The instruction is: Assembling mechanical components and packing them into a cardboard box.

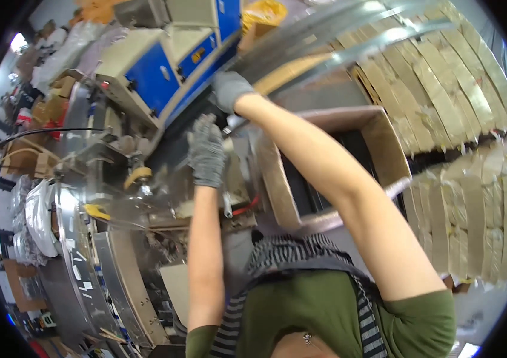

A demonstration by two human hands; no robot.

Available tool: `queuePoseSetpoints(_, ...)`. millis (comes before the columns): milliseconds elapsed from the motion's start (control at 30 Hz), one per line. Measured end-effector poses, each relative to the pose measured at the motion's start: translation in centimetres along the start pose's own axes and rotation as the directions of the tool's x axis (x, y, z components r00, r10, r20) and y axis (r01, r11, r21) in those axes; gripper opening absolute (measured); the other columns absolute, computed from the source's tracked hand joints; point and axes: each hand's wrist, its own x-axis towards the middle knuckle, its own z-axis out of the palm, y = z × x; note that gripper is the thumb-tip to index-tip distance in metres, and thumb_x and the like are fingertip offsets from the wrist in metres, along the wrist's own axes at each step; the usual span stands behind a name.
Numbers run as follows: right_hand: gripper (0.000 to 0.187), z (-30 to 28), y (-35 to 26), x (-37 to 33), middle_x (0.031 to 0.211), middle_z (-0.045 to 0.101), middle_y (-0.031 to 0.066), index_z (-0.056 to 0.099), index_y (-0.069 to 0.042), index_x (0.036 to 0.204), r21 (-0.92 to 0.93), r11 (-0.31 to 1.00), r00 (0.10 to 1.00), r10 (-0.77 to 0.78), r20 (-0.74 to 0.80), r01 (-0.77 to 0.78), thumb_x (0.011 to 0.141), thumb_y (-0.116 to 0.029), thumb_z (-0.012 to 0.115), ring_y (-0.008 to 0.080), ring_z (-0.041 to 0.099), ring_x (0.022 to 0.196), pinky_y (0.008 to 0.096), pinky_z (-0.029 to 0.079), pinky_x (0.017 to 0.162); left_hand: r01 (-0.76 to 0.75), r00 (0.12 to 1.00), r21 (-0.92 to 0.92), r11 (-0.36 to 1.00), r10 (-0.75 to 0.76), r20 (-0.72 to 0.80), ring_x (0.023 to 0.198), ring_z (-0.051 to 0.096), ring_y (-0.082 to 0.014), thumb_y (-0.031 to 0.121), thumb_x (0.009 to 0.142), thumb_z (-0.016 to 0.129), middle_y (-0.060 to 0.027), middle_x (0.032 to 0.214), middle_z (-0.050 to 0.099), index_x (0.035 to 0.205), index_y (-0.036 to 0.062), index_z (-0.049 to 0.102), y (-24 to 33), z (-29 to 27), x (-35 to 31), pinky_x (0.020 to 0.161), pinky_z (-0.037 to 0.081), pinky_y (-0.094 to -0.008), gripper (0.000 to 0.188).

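Dark belt-like surface (173, 140): at 10 o'clock from centre, running toward 11; its far end is hard to make out. The gloved left hand (207, 152) is over its near side, with its back showing. The left fingers (204, 124) look loosely extended, but with the palm side hidden I cannot tell whether they grasp anything. The gloved right hand (231, 92), near 12 o'clock, is motion-blurred; its finger state cannot be told.

Open carton (388, 137): at 3 o'clock, partly covered by the right forearm; the dark contents (301, 191) cannot be identified.

Blue-fronted cabinet (155, 77): between 10 and 11 o'clock, top cut off. Stacked cardboard (438, 101): 2 to 4 o'clock, bent by the lens.
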Motion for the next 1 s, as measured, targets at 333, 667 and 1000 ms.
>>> queuePoseSetpoints(333,0.024,-7.6,23.0,-17.9,0.078,0.064,0.0065,0.063,-0.001,0.095,0.59,0.736,0.777,-0.141,0.614,-0.333,0.08,-0.02,0.065,0.0131,0.061,0.074,0.0248,0.049,0.06,-0.15,0.981,-0.013,0.989,0.151,0.125,0.095,0.053,-0.0292,0.009,0.084,0.05,-0.0136,0.098,0.059,0.096,0.0036,0.059,10.5,3.0,-9.2,0.084,0.041,-0.0389,0.016)
queuePoseSetpoints(667,0.082,23.0,34.4,-23.8,0.136,0.034,0.0191,0.03,-0.002,0.134,0.116,0.955,0.842,-0.296,0.451,0.274,0.069,-0.031,0.07,0.032,0.033,0.126,0.0378,0.027,0.104,-0.089,-0.29,0.337,0.937,-0.348,0.892,0.116,0.047,-0.0338,0.026,0.081,0.046,-0.0227,0.129,0.043,0.14,0.0014,0.005,10.9,32.2,-24.7,0.094,0.039,-0.0421,0.076)
queuePoseSetpoints(1000,0.113,22.4,34.0,-22.9,0.14,0.026,0.0188,0.02,0.0,0.137,0.129,0.952,0.686,-0.29,0.667,0.277,0.053,-0.05,0.077,0.0381,0.025,0.128,0.0434,0.022,0.106,-0.096,-0.29,0.441,0.892,-0.449,0.845,0.11,0.051,-0.0332,0.037,0.074,0.058,-0.0248,0.123,0.048,0.139,-0.0026,0.003,9.9,32.3,-26.1,0.091,0.041,-0.0408,0.094)
